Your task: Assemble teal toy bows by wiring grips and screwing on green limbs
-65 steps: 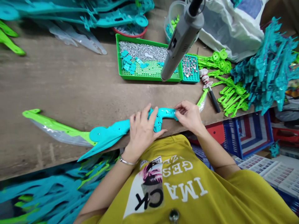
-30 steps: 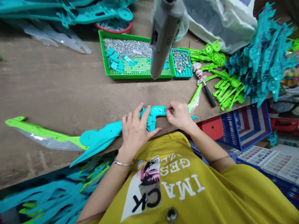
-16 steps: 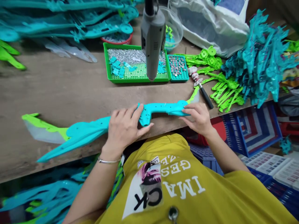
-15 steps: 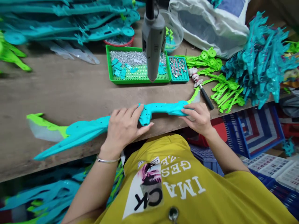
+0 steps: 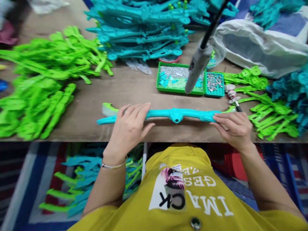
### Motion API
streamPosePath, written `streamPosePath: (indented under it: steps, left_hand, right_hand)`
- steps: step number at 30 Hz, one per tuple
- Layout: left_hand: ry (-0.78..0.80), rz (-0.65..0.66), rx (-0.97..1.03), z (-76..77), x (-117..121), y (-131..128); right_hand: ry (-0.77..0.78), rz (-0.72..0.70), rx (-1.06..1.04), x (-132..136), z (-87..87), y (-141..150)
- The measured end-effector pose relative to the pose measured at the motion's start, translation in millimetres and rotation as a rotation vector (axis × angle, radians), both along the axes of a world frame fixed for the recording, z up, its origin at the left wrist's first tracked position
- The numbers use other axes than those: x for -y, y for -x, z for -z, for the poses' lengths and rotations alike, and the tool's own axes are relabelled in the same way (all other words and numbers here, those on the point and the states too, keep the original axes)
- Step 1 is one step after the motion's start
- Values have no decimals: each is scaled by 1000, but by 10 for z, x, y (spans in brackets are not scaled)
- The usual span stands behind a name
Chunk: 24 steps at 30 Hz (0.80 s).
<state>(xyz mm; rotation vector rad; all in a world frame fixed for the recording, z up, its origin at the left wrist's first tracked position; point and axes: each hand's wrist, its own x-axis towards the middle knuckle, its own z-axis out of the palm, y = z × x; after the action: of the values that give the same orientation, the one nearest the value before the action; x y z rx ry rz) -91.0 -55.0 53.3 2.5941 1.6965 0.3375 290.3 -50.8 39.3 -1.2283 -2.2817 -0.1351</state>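
Note:
A long turquoise plastic part [image 5: 176,115] with a round central hub lies level along the near edge of the wooden workbench [image 5: 134,89]. My left hand [image 5: 127,128] grips it left of the hub, with the fingers across its top. My right hand [image 5: 232,130] holds its right portion, close to a lime-green tip [image 5: 230,110]. Behind my left hand shows a lime-green piece with a film-like end [image 5: 108,109]. The part's underside is hidden.
A green tray of small silver pieces [image 5: 180,78] and a teal tray of metal discs [image 5: 214,85] sit beyond the part. A grey power tool [image 5: 198,64] hangs above them. Lime-green parts [image 5: 40,80] and turquoise parts [image 5: 144,32] lie heaped on the bench.
The part has swung from a slant, with its long end off to the left, to lying level along the edge. My hands are wider apart, and the view has shifted, showing more bench at left.

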Motion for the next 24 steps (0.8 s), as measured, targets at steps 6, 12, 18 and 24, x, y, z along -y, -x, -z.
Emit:
streamPosePath:
  steps: [6,12,18,24]
  left_hand:
    - [-90,-93,4,70,97,564]
    - [-58,-76,-6,102,78,663]
    - [52,-44,-53,37,166,539]
    - [293,107,-103,440,-165,140]
  right_hand:
    - [-56,-64,-21,-96,5,-63]
    - [-64,-105,-68,-93,-9,-39]
    - [-88,-83,-124,211,210,89]
    - [-143,-3,-152,575,500,250]
